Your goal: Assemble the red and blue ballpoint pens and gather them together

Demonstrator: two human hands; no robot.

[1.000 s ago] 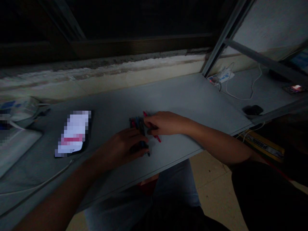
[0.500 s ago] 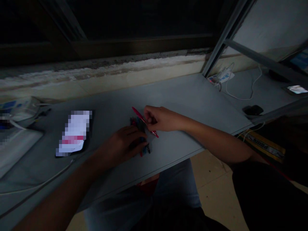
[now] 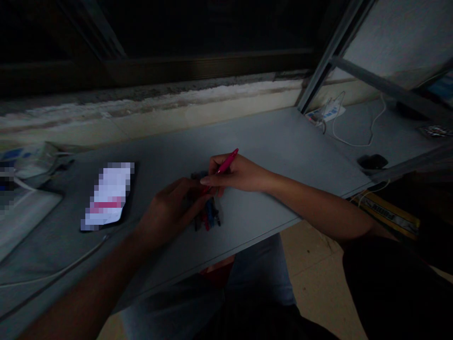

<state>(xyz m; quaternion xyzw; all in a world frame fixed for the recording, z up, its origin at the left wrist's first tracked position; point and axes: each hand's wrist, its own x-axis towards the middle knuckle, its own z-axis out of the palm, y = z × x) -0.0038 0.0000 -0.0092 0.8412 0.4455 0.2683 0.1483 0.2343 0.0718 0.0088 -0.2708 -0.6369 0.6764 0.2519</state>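
Note:
My right hand (image 3: 235, 174) pinches a pink pen (image 3: 227, 161) between thumb and fingers, its upper end pointing up and to the right. Just left of it, my left hand (image 3: 171, 208) curls over the top of a bundle of pens (image 3: 208, 215) lying on the grey desk (image 3: 269, 137). Blue, red and dark barrels show below my left fingers. The bundle's upper part is hidden by both hands, which nearly touch.
A dark phone (image 3: 108, 196) with a pixelated white face lies to the left. A white cable (image 3: 357, 139) and small charger (image 3: 327, 112) sit at the back right, near a black mouse (image 3: 372, 161). A metal window frame (image 3: 318, 59) rises behind the desk.
The pink pen has lifted off the bundle and now stands tilted in my right hand. My left hand has shifted up the bundle, exposing more of the pens' lower ends.

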